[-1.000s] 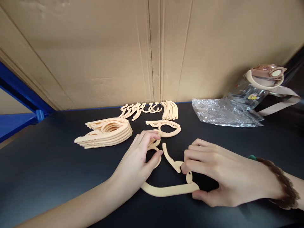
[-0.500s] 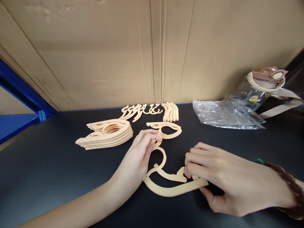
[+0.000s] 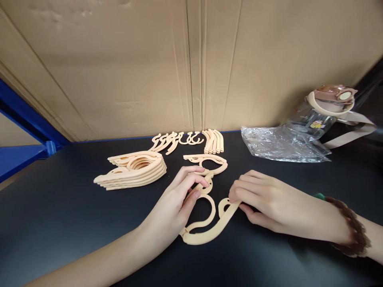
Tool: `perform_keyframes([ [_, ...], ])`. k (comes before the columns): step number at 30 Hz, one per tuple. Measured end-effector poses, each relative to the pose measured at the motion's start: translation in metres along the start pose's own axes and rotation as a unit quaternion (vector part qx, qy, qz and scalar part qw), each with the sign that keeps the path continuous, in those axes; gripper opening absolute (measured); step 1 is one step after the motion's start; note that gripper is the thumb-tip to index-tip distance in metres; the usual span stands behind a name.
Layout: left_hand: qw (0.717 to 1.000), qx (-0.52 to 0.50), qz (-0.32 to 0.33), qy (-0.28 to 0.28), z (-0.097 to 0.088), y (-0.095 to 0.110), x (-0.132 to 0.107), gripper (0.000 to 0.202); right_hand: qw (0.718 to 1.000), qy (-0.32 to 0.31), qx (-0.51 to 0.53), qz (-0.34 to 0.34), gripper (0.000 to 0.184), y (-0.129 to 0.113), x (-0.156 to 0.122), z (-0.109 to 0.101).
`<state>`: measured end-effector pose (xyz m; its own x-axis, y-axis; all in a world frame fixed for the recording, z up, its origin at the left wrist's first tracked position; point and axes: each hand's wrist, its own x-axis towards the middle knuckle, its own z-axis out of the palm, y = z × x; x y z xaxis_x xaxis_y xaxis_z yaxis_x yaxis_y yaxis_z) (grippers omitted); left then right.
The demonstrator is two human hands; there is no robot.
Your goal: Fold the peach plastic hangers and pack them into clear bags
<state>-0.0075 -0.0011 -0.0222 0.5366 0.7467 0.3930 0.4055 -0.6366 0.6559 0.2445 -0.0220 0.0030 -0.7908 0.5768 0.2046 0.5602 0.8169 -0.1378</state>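
Head view: well in from the far edge of the black table point(image 3: 74, 227), the left hand point(image 3: 178, 195) and right hand point(image 3: 263, 201) each pinch part of one pale hanger point(image 3: 203, 238) between them, neither nearer; its lower arm point(image 3: 223, 223) slants from near-left to far-right, beside its round loop point(image 3: 213, 211).

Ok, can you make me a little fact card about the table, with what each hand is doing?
Left hand: the left hand pinches one side of a cream hanger
Right hand: the right hand grips the end of the hanger's other arm
Right wrist: brown bracelet
Picture's left: stack of matching pieces
Back row: small hooks beside curved strips
Picture's right: clear plastic bag by a bottle with a brown lid
Table: black
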Motion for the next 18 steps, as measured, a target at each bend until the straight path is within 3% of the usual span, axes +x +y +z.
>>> perform_keyframes([
  [13, 0.992, -0.029, 0.013, -0.124, -0.003, 0.008, -0.001, 0.029, 0.999, 0.019, -0.042, 0.027, 0.020, 0.029, 0.002, 0.003],
  [18, 0.988, 0.007, 0.025, -0.154, -0.006, 0.015, -0.002, 0.022, 0.994, 0.073, -0.038, 0.071, 0.013, 0.026, 0.003, 0.007],
])
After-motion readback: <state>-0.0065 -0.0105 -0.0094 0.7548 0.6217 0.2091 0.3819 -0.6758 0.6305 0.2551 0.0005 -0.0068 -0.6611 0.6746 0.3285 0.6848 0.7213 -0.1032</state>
